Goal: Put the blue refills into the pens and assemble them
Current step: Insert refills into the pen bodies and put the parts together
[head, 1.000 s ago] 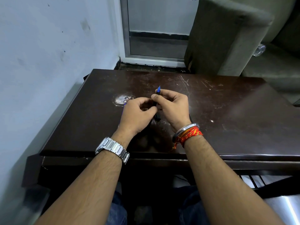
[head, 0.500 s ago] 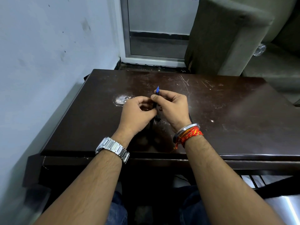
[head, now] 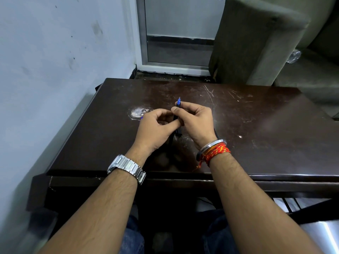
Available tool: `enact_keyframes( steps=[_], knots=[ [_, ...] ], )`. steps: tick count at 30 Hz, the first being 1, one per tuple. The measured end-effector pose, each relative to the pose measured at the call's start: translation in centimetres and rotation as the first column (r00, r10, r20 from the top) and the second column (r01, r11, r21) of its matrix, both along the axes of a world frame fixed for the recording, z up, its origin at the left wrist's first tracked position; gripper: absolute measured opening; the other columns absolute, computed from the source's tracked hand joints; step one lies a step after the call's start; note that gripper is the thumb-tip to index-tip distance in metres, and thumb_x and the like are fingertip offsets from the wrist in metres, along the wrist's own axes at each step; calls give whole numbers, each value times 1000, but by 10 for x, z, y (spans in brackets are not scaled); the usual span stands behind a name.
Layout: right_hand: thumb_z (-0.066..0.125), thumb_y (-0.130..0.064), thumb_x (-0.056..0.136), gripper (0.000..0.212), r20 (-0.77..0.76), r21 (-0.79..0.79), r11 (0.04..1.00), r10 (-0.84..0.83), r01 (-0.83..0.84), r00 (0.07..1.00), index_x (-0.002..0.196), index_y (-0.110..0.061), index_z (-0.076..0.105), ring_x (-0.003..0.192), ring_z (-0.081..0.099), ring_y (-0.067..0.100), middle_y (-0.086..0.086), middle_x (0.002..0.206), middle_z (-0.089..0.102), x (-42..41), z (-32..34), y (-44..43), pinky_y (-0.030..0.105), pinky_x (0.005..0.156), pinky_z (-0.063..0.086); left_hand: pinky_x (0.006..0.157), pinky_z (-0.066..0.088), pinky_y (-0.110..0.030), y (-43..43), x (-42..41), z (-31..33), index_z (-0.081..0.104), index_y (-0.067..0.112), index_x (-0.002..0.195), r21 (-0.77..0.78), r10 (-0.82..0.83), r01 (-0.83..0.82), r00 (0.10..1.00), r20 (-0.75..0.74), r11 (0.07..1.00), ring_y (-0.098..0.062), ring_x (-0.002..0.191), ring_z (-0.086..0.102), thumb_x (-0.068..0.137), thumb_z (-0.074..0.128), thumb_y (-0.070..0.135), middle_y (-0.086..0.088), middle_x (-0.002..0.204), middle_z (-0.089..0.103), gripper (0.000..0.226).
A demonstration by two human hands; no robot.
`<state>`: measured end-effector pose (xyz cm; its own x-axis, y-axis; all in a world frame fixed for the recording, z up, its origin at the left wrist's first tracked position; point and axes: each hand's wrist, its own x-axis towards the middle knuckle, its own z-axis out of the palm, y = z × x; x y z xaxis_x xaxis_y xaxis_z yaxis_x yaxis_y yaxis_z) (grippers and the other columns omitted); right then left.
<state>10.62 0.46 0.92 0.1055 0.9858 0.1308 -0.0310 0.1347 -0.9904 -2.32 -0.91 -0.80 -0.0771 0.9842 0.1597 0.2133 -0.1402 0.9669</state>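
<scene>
A dark pen barrel (head: 176,125) stands nearly upright between my two hands over the middle of the brown table (head: 256,125). A blue refill tip (head: 178,102) pokes out of its top. My right hand (head: 197,121) pinches the upper part of the pen with thumb and forefinger. My left hand (head: 156,129) is curled against the pen lower down, thumb pressed to it. A small blue bit (head: 141,117) peeks out at the left hand's far side; what it is I cannot tell. Most of the barrel is hidden by my fingers.
A pale worn patch (head: 138,112) marks the tabletop just left of my hands. A white wall (head: 55,61) runs along the table's left side. A grey-green sofa (head: 266,43) stands behind the table at the right, and a metal-framed door (head: 176,43) lies straight beyond.
Almost nothing has changed; both hands stay closed around the pen in the same spot, with only slight finger shifts.
</scene>
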Motion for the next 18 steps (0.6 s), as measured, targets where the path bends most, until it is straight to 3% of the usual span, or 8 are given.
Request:
enact_keyframes(
  steps=[3,6,10,15,18],
  knots=[
    [77,-9,81,11,-5,-6,1000,5,-5,1000,90,-13,78,88,73,33,13,87,77,0,1,-1,43,80,61,80,63,-37,-1,1,1,78,30,82,-24,-21,21,1000,-13,1000,-8,78,75,72,69,24,10,78,79,15],
    [76,-9,81,9,2,-4,1000,1,-1,1000,89,-14,78,73,71,19,8,81,76,0,1,-1,35,72,59,75,63,-35,0,-1,-2,75,30,77,-3,-10,10,999,-45,1000,-8,73,74,73,75,13,7,75,78,18],
    [76,-11,81,11,9,7,1000,10,-10,1000,85,-21,78,65,67,6,-2,73,75,1,2,-2,22,62,54,76,61,-32,1,-1,-2,77,26,84,-21,-24,24,999,-35,1000,-9,80,74,69,76,23,5,82,79,16],
    [76,-10,82,14,28,5,1000,12,-12,1000,81,-24,77,74,69,15,2,77,75,0,1,-2,36,72,60,81,61,-49,1,0,-3,81,26,80,-26,-56,53,994,-89,998,-21,81,77,76,68,23,2,78,79,14],
    [75,-9,83,17,47,17,999,29,-30,998,79,-25,76,61,65,4,-6,66,73,1,1,-2,23,59,55,77,60,-53,1,-2,-4,81,18,82,7,-47,48,991,-123,999,-28,80,76,79,75,20,-5,77,79,6]
  ],
)
